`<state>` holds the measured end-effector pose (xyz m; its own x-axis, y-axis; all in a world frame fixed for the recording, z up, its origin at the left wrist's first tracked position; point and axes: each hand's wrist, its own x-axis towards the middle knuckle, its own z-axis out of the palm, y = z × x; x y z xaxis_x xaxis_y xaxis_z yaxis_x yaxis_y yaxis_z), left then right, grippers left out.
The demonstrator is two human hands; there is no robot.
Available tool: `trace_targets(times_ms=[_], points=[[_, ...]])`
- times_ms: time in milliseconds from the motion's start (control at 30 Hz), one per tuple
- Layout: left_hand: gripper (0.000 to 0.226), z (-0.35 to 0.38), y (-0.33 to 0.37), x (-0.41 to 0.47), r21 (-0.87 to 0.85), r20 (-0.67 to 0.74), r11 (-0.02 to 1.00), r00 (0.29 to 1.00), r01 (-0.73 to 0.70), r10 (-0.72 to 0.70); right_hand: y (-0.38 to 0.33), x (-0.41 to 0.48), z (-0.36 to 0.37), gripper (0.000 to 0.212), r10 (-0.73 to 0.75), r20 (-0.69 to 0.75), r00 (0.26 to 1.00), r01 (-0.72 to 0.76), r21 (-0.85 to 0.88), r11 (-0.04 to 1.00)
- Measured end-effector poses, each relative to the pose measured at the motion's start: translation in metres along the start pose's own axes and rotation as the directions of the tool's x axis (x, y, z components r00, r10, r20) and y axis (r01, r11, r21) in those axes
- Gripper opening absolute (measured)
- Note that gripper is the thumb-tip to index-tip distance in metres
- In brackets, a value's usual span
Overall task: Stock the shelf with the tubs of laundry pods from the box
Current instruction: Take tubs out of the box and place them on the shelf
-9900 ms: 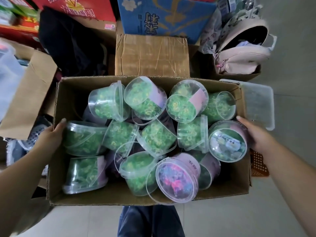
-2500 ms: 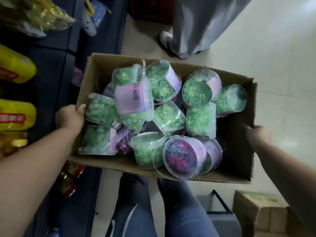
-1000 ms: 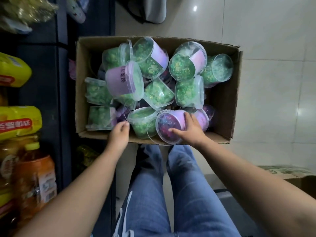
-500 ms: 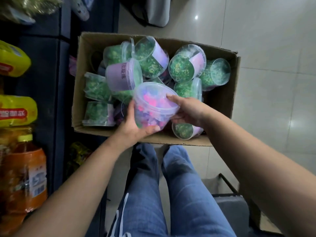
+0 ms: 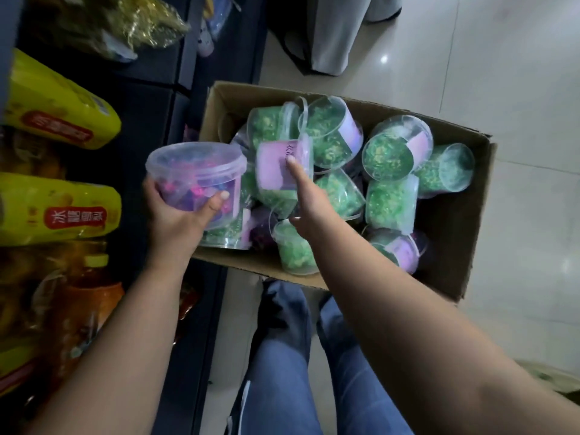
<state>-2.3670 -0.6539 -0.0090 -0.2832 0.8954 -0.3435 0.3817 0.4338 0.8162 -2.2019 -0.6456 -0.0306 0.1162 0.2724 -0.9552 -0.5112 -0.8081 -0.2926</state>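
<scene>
Left hand (image 5: 175,215) alone now grips the purple tub (image 5: 194,174); right hand (image 5: 310,202), uncurled, touches a labelled tub (image 5: 273,171)

Writing on the purple-label tub (image 5: 276,171) is way too blurry to read, and the yellow bags (image 5: 53,98) are cropped on the left.
</scene>
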Motion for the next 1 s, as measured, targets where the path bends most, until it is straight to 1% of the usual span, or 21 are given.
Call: trace_targets(times_ms=[33, 67, 100, 133, 200, 233, 300, 367, 400, 467, 533, 600, 633, 700, 733, 767, 800, 867, 900, 967, 1000], points=[[0.092, -0.003, -0.004, 0.004, -0.012, -0.007, 1.0, 1.0, 0.013, -0.013, -0.004, 0.008, 0.012, 0.119, -0.007, -0.068, 0.998, 0.011, 0.057, 0.998], [0.094, -0.006, -0.008, 0.007, -0.022, -0.006, 1.0, 1.0, 0.018, -0.018, -0.006, 0.016, 0.02, 0.122, -0.02, -0.142, 0.99, 0.039, 0.133, 0.99], [0.097, -0.007, -0.011, 0.01, -0.027, -0.003, 1.0, 1.0, 0.011, -0.011, -0.009, 0.022, 0.025, 0.121, -0.043, -0.208, 0.977, 0.083, 0.186, 0.979], [0.102, -0.008, -0.012, 0.013, -0.042, 0.01, 0.999, 1.0, -0.003, 0.004, -0.008, 0.027, 0.028, 0.116, -0.088, -0.266, 0.96, 0.141, 0.19, 0.972], [0.103, -0.008, -0.012, 0.016, -0.086, 0.045, 0.996, 0.999, -0.015, 0.019, -0.002, 0.033, 0.022, 0.107, -0.252, -0.34, 0.906, 0.287, 0.057, 0.956], [0.1, -0.007, -0.011, 0.018, -0.1, 0.063, 0.995, 0.998, -0.008, 0.014, 0.003, 0.034, 0.016, 0.106, -0.35, -0.335, 0.875, 0.358, -0.038, 0.933], [0.085, -0.004, -0.011, 0.022, -0.137, 0.104, 0.99, 0.994, -0.007, 0.021, 0.01, 0.034, -0.001, 0.111, -0.486, -0.273, 0.83, 0.454, -0.173, 0.874], [0.079, -0.004, -0.011, 0.025, -0.174, 0.132, 0.984, 0.99, -0.021, 0.044, 0.008, 0.03, -0.015, 0.116, -0.552, -0.217, 0.805, 0.512, -0.215, 0.831], [0.08, -0.004, -0.01, 0.026, -0.18, 0.144, 0.983, 0.988, -0.02, 0.046, 0.003, 0.025, -0.02, 0.115, -0.567, -0.186, 0.802, 0.537, -0.192, 0.822], [0.087, -0.004, -0.004, 0.024, -0.205, 0.158, 0.979, 0.986, -0.011, 0.044, -0.008, 0.011, -0.025, 0.111, -0.572, -0.116, 0.812, 0.569, -0.066, 0.82], [0.089, -0.007, 0.009, 0.018, -0.28, 0.152, 0.96, 0.986, -0.019, 0.064, -0.021, -0.011, -0.023, 0.11, -0.557, -0.017, 0.83, 0.558, 0.038, 0.829], [0.094, -0.014, 0.028, 0.01, -0.37, 0.142, 0.929, 0.986, -0.029, 0.087, -0.037, -0.037, -0.022, 0.106, -0.563, 0.1, 0.82, 0.552, 0.12, 0.825], [0.098, -0.022, 0.04, 0.005, -0.392, 0.129, 0.919, 0.986, -0.045, 0.104, -0.045, -0.052, -0.021, 0.107, -0.573, 0.166, 0.803, 0.552, 0.157, 0.819], [0.102, -0.04, 0.067, -0.009, -0.405, 0.083, 0.908, 0.984, -0.11, 0.156, -0.059, -0.087, -0.019, 0.126, -0.58, 0.272, 0.768, 0.557, 0.165, 0.814], [0.103, -0.051, 0.083, -0.017, -0.412, 0.056, 0.9, 0.981, -0.144, 0.183, -0.068, -0.107, -0.018, 0.13, -0.599, 0.32, 0.734, 0.577, 0.173, 0.798], [0.101, -0.059, 0.098, -0.026, -0.417, 0.031, 0.89, 0.976, -0.182, 0.214, -0.075, -0.123, -0.017, 0.126, -0.62, 0.372, 0.69, 0.592, 0.201, 0.78], [0.098, -0.07, 0.113, -0.037, -0.421, -0.014, 0.877, 0.969, -0.23, 0.247, -0.082, -0.143, -0.017, 0.117, -0.641, 0.449, 0.622, 0.609, 0.238, 0.757], [0.102, -0.092, 0.144, -0.07, -0.425, -0.112, 0.849, 0.949, -0.312, 0.293, -0.092, -0.184, -0.017, 0.093, -0.645, 0.609, 0.462, 0.607, 0.314, 0.73], [0.101, -0.104, 0.159, -0.09, -0.426, -0.162, 0.835, 0.937, -0.349, 0.309, -0.096, -0.206, -0.017, 0.087, -0.63, 0.67, 0.394, 0.591, 0.34, 0.731], [0.085, -0.126, 0.182, -0.128, -0.416, -0.261, 0.813, 0.91, -0.408, 0.323, -0.101, -0.245, -0.014, 0.089, -0.584, 0.747, 0.317, 0.544, 0.361, 0.757], [0.082, -0.136, 0.193, -0.15, -0.406, -0.324, 0.801, 0.889, -0.44, 0.324, -0.103, -0.266, -0.012, 0.091, -0.555, 0.786, 0.272, 0.536, 0.355, 0.766]])
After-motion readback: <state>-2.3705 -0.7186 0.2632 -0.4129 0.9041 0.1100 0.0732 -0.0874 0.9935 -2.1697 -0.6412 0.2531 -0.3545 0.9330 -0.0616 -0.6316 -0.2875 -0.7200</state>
